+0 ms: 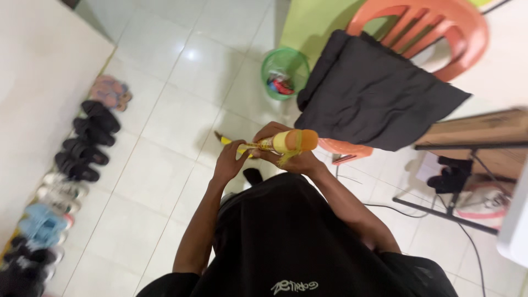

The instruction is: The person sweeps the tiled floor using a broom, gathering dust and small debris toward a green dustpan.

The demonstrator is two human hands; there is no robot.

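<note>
Two hands at work in front of the chest, above the white tiled floor. Right hand clenched around a yellow-orange cylinder, held level with its rounded orange end pointing right, toward the orange plastic chair. Left hand pinching a thin yellow strip that runs from the cylinder's left end; a frayed yellow bit hanging below the cylinder. Hard to tell whether the strip is a wrapper, a label or a cord. Judging by this, only partly along: strip drawn out a little, most of the cylinder's covering in place. Around: black cloth draped over the chair seat, green basket on the floor just beyond the hands, row of shoes and sandals along the left wall, wooden counter at right with cables beneath.
</note>
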